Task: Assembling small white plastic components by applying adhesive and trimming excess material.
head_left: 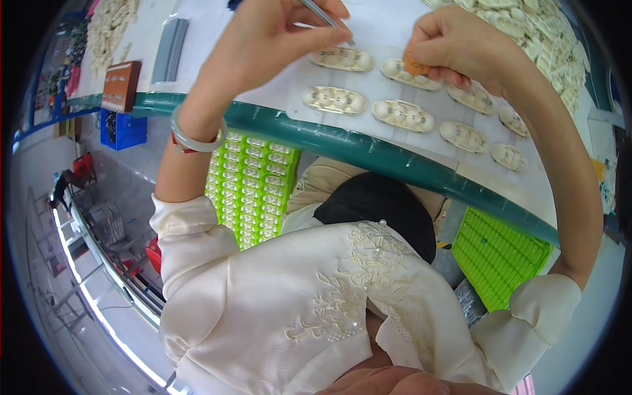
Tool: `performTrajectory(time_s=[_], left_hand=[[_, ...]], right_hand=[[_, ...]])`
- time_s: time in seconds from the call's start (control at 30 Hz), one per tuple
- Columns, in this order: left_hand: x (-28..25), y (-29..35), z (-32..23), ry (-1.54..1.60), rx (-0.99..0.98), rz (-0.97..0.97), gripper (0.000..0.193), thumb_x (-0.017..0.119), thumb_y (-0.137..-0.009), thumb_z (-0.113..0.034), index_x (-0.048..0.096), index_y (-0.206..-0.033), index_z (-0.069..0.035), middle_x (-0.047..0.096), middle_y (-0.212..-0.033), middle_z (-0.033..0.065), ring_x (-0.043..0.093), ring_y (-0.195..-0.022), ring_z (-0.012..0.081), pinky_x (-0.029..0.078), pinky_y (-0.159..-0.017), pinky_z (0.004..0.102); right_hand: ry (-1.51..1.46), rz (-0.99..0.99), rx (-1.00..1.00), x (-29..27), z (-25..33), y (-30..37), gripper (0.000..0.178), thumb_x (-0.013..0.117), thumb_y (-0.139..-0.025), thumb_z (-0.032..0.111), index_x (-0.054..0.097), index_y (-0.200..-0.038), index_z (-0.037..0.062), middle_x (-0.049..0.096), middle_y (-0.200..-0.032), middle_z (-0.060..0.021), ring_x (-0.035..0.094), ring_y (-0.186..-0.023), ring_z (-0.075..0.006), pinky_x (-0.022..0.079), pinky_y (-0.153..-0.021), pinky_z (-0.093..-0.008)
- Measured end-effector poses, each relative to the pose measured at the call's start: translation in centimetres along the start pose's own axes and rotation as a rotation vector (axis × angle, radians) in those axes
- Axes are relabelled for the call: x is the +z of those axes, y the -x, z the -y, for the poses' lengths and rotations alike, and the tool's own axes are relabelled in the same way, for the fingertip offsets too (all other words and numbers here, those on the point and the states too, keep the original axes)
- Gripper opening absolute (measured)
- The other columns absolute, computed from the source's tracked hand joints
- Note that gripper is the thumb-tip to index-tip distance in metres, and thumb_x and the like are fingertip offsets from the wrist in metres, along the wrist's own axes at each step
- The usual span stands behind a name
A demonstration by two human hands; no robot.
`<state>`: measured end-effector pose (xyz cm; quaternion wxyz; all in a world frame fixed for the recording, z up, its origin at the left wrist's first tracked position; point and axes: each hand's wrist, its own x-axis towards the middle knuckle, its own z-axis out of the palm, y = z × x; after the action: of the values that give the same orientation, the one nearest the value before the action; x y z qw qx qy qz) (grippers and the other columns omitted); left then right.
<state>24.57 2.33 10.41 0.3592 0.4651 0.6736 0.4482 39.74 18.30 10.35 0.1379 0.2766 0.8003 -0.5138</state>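
Note:
My left hand (270,43) is closed around a slim grey metal tool (320,12), pen-like or one arm of tweezers; I cannot tell which. Its tip points down beside a cream oval part (342,59) with small rounded bumps inside. Pinched in my right hand (454,43) is a small orange piece (415,62), held over another cream oval part (395,68) that my fingers partly cover. Several more of these oval parts (403,115) lie in two rough rows on the white tabletop (263,92), towards its near edge.
A green rounded edge (316,131) borders the table. Loose cream parts are heaped at the far right (546,39) and far left (112,29). Left stand grey strips (171,49) and a brown block (120,85). Green trays, one filled (250,184), one at right (500,257), sit below.

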Motion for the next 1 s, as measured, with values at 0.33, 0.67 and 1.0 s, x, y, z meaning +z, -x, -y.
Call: performTrajectory(time_s=[0.33, 0.67, 1.0], left_hand=[[-0.5, 0.5, 3.2, -0.029, 0.047, 0.104, 0.013, 0.064, -0.081, -0.008, 0.058, -0.089, -0.001, 0.064, -0.083, 0.0052, 0.061, -0.079, 0.0085, 0.048, -0.071, 0.0196], [0.3, 0.3, 1.5, -0.234, 0.122, 0.098, 0.006, 0.064, -0.078, -0.003, 0.060, -0.080, -0.001, 0.062, -0.077, 0.0037, 0.061, -0.075, 0.0087, 0.049, -0.072, 0.0200], [0.4, -0.2, 1.0, -0.396, 0.231, 0.150, 0.007, 0.063, -0.073, 0.002, 0.058, -0.077, 0.000, 0.061, -0.075, 0.0024, 0.059, -0.071, 0.0086, 0.051, -0.071, 0.0223]], right_hand=[[-0.011, 0.001, 0.088, 0.2, 1.4, 0.8, 0.010, 0.062, -0.069, 0.010, 0.061, -0.070, -0.0004, 0.054, -0.056, -0.0039, 0.044, -0.041, -0.0063, 0.033, -0.036, -0.0206], [-0.010, 0.023, 0.090, 0.1, 1.4, 0.8, 0.008, 0.061, -0.069, 0.008, 0.061, -0.070, -0.0002, 0.054, -0.057, -0.0039, 0.044, -0.042, -0.0061, 0.034, -0.037, -0.0208], [0.012, -0.039, -0.073, -0.6, 0.4, 0.1, 0.012, 0.057, -0.071, 0.003, 0.062, -0.080, -0.0017, 0.055, -0.056, -0.0043, 0.044, -0.038, -0.0046, 0.031, -0.033, -0.0180]])
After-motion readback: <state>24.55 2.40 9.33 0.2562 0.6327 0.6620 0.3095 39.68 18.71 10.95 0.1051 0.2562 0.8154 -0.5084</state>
